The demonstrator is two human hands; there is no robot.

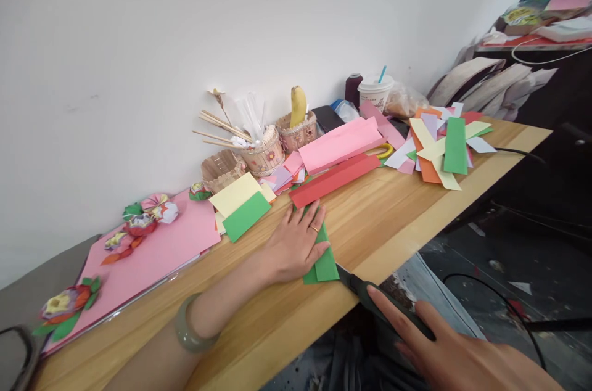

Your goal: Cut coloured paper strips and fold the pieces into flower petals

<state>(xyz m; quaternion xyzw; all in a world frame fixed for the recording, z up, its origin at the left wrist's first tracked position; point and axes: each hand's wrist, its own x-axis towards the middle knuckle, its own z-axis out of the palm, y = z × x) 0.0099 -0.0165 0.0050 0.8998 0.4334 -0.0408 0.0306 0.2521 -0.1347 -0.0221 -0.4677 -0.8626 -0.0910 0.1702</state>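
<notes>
My left hand (296,240) lies flat with fingers spread, pressing a folded green paper strip (327,264) onto the table near its front edge. A ring and a pale green bangle (192,326) are on that hand and wrist. In my right hand (444,341) are dark-handled scissors (393,304), my fingers wrapped about the handles. Their blade tip meets the right edge of the green strip, at the fold; part of the blade is hidden. A long red paper strip (337,180) lies just beyond my left fingertips. Green (246,216) and cream paper pieces (235,193) are beside it.
Pink sheets (176,237) with folded paper flowers (141,224) lie at left. Along the wall stand small baskets (263,156), one holding a banana (298,106), and a lidded cup (375,92). Loose colored strips (435,144) pile up at right. Yellow-handled scissors (385,150) are partly covered.
</notes>
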